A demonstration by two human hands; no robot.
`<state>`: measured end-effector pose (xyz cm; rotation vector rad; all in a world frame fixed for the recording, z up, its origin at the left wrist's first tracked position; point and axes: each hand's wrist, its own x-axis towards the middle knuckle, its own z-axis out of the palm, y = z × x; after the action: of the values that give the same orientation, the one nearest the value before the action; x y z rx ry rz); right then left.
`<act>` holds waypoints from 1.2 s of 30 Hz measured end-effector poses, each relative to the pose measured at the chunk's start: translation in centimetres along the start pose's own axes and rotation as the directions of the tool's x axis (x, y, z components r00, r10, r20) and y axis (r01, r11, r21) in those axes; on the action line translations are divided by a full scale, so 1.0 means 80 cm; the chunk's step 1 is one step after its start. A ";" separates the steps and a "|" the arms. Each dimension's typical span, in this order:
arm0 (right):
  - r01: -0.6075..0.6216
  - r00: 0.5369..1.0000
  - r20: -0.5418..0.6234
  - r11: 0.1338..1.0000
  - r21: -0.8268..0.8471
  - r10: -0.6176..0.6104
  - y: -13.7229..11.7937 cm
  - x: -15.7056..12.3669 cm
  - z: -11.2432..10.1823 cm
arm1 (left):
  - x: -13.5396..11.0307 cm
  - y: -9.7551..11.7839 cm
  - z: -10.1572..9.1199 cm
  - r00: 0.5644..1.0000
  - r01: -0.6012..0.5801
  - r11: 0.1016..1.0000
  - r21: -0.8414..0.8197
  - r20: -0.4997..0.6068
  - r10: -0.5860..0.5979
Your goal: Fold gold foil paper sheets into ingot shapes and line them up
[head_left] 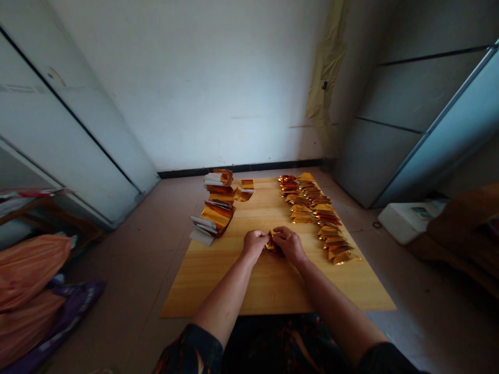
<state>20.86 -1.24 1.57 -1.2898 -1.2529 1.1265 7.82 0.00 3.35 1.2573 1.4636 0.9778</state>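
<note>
Gold foil piece [275,249]: at mid-width of the table [218,291], nearer its front edge than its back; crumpled-looking, partly covered by the fingers, exact shape hard to make out.

Left hand [255,244]: grip closed, thumb and fingers pinched on the foil's left side. Right hand [290,245]: grip closed over the foil's right side, fingers bent; thumb contact is hidden.

Right part of table: folded gold pieces [327,214] in overlapping rows, from the back edge toward the front; overlap prevents a count. Left edge of table: curled gold sheets [218,214] with pale undersides, bunched, some overhanging. One small flat sheet [247,184] lies at the table's back, right of the bunch.

Beyond the table's back edge: pale wall [218,93]. Right of table, on the floor: white box [405,221], partly covered by a dark brown shape, unidentifiable. Left of table: orange bag [35,267], cut off by the frame. Dark patterned sleeves [195,348] also cut off, in front of the table.
</note>
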 end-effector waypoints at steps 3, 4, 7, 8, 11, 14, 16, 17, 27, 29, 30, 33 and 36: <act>-0.038 0.999 -0.007 0.995 0.096 0.039 -0.003 -0.002 0.000 | 0.001 -0.004 -0.002 0.999 -0.030 0.999 0.032 0.037 0.029; -0.040 0.999 -0.007 0.991 0.127 0.041 -0.005 -0.003 0.000 | 0.001 -0.005 -0.003 0.998 -0.035 0.999 0.041 0.055 0.032; -0.033 0.999 0.010 0.978 0.206 0.032 -0.008 -0.005 0.001 | 0.001 -0.005 -0.007 0.994 -0.032 0.997 0.066 0.103 0.025; -0.032 0.999 0.021 0.974 0.226 0.028 -0.008 -0.006 0.002 | 0.001 -0.004 -0.008 0.993 -0.030 0.997 0.074 0.118 0.021; -0.035 0.999 0.048 0.969 0.245 0.024 -0.008 -0.006 0.001 | 0.002 0.000 -0.014 0.982 -0.016 0.995 0.102 0.187 -0.003; -0.032 0.999 0.047 0.977 0.211 0.022 -0.007 -0.005 -0.001 | 0.002 0.006 -0.022 0.959 0.036 0.993 0.112 0.275 -0.066; -0.034 0.999 0.039 0.982 0.184 0.027 -0.006 -0.005 -0.002 | 0.002 0.009 -0.028 0.936 0.071 0.995 0.076 0.338 -0.093; -0.038 0.999 0.040 0.984 0.175 0.032 -0.006 -0.005 -0.003 | 0.002 0.011 -0.032 0.927 0.085 0.996 0.038 0.363 -0.093; -0.051 0.991 0.128 0.983 0.177 0.028 -0.004 -0.008 -0.004 | 0.000 0.013 -0.039 0.912 0.108 0.990 -0.087 0.405 -0.063; -0.075 0.985 0.165 0.975 0.209 0.040 -0.003 -0.007 -0.006 | 0.000 0.012 -0.039 0.905 0.118 0.987 -0.112 0.420 -0.061; -0.087 0.982 0.182 0.970 0.228 0.045 -0.003 -0.007 -0.007 | 0.000 0.011 -0.039 0.901 0.128 0.984 -0.126 0.430 -0.062; -0.102 0.977 0.207 0.956 0.274 0.045 -0.002 -0.008 -0.011 | 0.001 0.007 -0.041 0.894 0.153 0.973 -0.171 0.444 -0.063; -0.110 0.974 0.223 0.943 0.313 0.039 -0.003 -0.009 -0.014 | 0.000 0.003 -0.041 0.888 0.169 0.960 -0.224 0.458 -0.049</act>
<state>21.93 -2.04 1.92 -0.9942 -1.1197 1.4901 4.66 0.08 4.41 1.1028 0.9973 0.7119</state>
